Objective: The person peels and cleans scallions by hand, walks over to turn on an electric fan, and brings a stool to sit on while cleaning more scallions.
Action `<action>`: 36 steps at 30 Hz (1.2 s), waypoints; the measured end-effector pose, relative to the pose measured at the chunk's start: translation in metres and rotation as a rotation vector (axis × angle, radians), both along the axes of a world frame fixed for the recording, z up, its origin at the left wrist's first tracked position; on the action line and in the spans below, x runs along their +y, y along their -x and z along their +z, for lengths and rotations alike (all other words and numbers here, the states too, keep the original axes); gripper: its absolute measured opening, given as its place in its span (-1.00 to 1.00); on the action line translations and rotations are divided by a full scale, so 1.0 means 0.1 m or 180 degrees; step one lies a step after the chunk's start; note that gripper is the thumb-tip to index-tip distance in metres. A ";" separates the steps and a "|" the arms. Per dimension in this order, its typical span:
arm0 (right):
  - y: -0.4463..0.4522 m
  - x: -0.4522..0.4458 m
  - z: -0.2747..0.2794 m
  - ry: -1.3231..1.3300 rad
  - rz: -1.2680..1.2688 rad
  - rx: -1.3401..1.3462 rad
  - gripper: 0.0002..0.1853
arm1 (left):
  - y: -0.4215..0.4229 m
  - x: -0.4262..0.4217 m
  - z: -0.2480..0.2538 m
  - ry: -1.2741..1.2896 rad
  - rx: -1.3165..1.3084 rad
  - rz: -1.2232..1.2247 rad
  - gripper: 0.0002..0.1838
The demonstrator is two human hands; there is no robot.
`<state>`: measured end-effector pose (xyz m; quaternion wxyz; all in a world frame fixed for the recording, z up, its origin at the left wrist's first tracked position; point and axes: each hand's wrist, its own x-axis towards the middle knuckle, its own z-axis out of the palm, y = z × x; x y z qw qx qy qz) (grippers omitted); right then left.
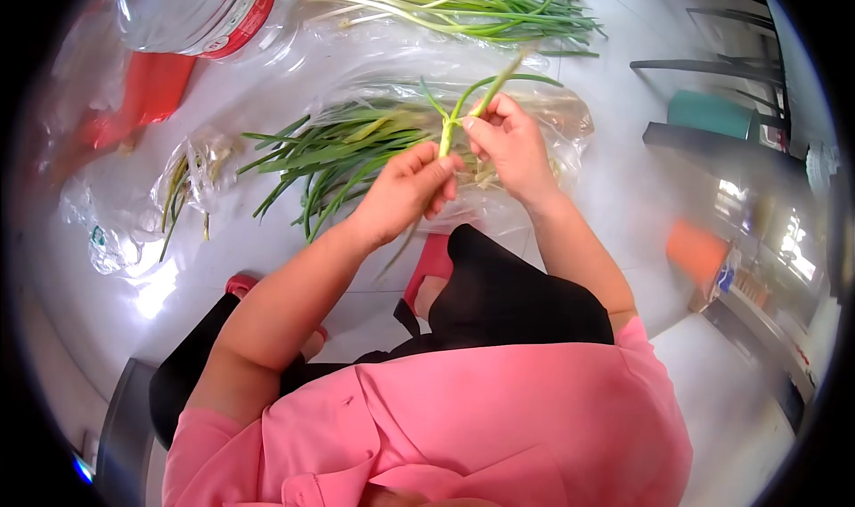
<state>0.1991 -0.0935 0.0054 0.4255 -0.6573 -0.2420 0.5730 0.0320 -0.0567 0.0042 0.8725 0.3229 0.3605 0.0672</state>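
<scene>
pink shirt (517, 409), same plain pink all over, soft folds in cloth. short sleeves: left sleeve (209, 445) and right sleeve (634, 333), both pink, both stop above elbow. front strip (356, 409) folded down shirt, tiny marks on it, maybe buttons or holes, too small to tell. black pants (534, 298), plain and dark. thin black strip (407, 318) by pants. right shoe (427, 262) pinkish red. left shoe (239, 284) red, partly hidden. left hand (411, 184) and right hand (509, 146) bare.

No readable lettering anywhere.
</scene>
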 end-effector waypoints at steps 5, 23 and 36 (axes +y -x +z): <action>0.23 -0.11 0.04 -0.1159 0.0303 -0.0242 -0.92 | 0.01 0.10 0.06 0.0222 0.0146 0.0430 -0.88; -0.74 -0.65 -0.12 -0.0536 0.2656 -0.3015 -0.85 | 0.13 0.19 0.19 -0.0141 0.0192 0.0288 -0.82; -0.61 0.22 0.03 -0.1931 0.1606 -0.3799 -0.71 | 0.12 -0.04 0.05 -0.2148 0.0833 -0.0519 -0.78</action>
